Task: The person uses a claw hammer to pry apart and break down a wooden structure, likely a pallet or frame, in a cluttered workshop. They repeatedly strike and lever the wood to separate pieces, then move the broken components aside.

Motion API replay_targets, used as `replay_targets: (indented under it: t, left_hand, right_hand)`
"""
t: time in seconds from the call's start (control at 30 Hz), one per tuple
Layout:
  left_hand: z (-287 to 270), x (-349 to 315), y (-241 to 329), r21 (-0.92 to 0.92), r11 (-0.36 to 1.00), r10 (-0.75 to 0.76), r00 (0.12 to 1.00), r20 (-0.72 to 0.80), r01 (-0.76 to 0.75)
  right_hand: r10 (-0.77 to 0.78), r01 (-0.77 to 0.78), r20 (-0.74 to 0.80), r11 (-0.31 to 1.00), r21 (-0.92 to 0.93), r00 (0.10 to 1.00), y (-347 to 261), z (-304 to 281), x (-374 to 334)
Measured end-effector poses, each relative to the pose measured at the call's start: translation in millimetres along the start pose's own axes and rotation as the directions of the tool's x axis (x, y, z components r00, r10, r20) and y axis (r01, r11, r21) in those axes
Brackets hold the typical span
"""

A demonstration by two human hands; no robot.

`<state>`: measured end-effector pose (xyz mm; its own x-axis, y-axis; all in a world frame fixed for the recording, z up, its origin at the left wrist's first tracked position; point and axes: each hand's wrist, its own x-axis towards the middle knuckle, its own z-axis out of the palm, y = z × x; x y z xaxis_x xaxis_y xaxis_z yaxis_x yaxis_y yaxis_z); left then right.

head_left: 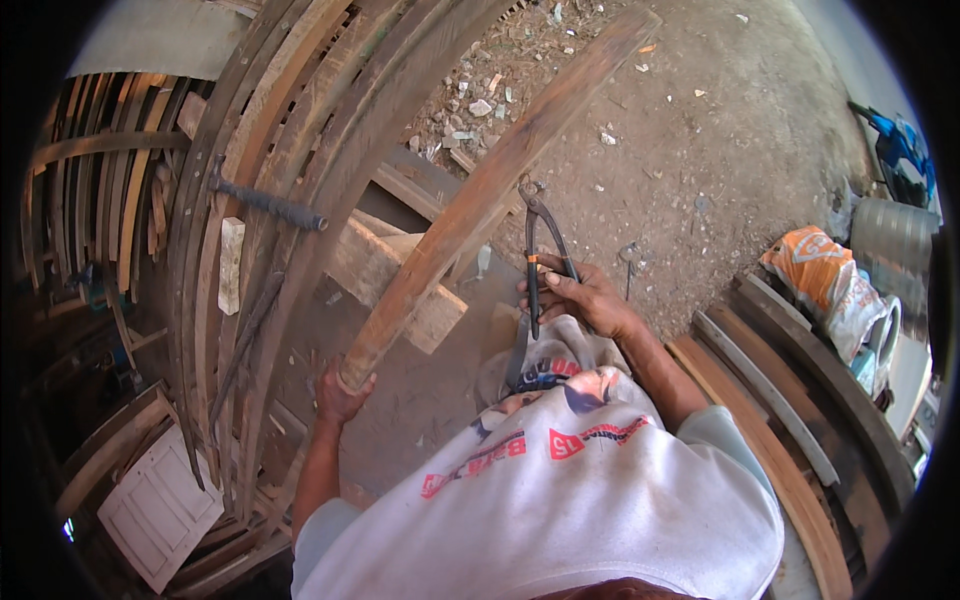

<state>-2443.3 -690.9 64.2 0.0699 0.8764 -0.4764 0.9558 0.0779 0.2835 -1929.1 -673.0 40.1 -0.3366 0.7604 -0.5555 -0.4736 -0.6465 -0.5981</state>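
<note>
Two items occupy your hands: a long timber beam [500,195] and a pair of pincers [533,225]. Your left hand [342,393] is closed around the beam's near end; your right hand [592,300] grips the pincers by their handles, which stand spread apart. Expect the beam to be stiff, fairly heavy and likely far-end heavy when held this way; its worn surface may splinter. For lifting, take hold nearer mid-length, with palms along both edges. The pincers should be rigid and compact; hold them low on the handles. The beam slants from your left hand toward the far right, crossing above a short board [437,318]. The pincer head lies just right of the beam; contact is unclear.
</note>
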Motion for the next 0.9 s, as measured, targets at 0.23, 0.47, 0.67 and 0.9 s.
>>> replay_targets:
  t: [0.23, 0.47, 0.67, 0.9]
  left_hand:
    - [-1, 0, 7, -0.012, 1.000, 0.022, 0.999, -0.034, -0.022]
    - [1, -2, 7, 0.010, 1.000, 0.014, 0.999, -0.051, -0.014]
    - [-2, -3, 9, -0.034, 0.999, -0.006, 0.999, -0.046, 0.005]
    - [-2, -5, 15, -0.017, 0.999, -0.041, 0.999, -0.012, 0.041]
  right_hand:
    - [-0.009, 0.007, 0.039, 0.999, 0.054, 0.999, 10, -2, 3]
    - [-0.041, 0.018, 0.108, 0.977, 0.212, 0.993, 9, -11, 4]
    - [0.054, -0.033, 0.083, 0.970, -0.240, 0.995, -26, -58, 14]
    - [0.164, -0.069, 0.107, 0.801, -0.595, 0.981, -90, -111, 21]
